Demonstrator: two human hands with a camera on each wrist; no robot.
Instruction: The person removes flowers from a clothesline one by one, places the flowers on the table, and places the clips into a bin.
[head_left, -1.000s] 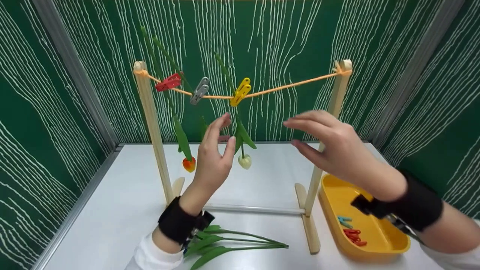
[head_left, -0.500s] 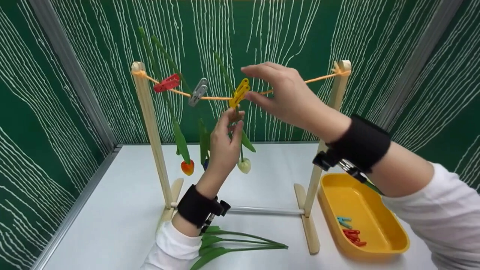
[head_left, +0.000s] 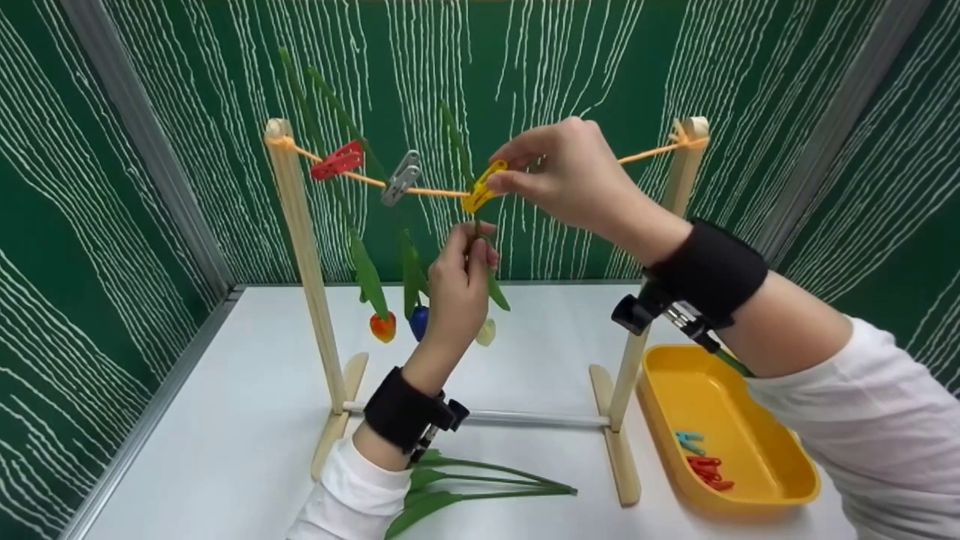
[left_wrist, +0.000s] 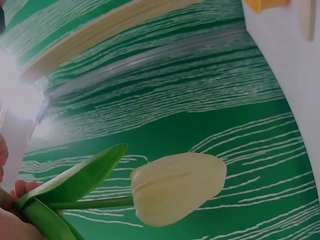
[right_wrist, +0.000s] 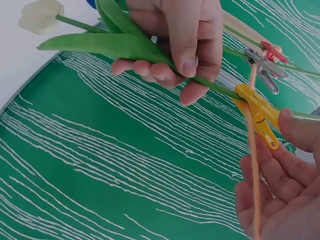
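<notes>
My right hand (head_left: 581, 176) pinches the yellow clothespin (head_left: 480, 193) by its handle ends, thumb on one side and fingers on the other. That clothespin sits on the orange cord (right_wrist: 255, 170), with the green stem of a white tulip (left_wrist: 180, 187) in its bite. Just below the cord, my left hand (head_left: 461, 289) holds this stem between thumb and fingers. The tulip hangs head down, its leaves (right_wrist: 110, 46) beside the left hand. Farther left, a grey clothespin (head_left: 401, 178) and a red clothespin (head_left: 337, 160) hold a blue tulip (head_left: 419, 322) and an orange tulip (head_left: 382, 327).
Wooden posts (head_left: 304, 262) carry the cord above the white table (head_left: 225, 420). At right stands a yellow tray (head_left: 739, 420) with a teal clothespin (head_left: 691, 442) and several red clothespins (head_left: 707, 472). Green tulip stems (head_left: 495, 480) lie in front, partly behind the left sleeve.
My right hand has come leftward and up to the yellow clothespin and now pinches it. My left hand has moved slightly right and taken hold of the white tulip's stem.
</notes>
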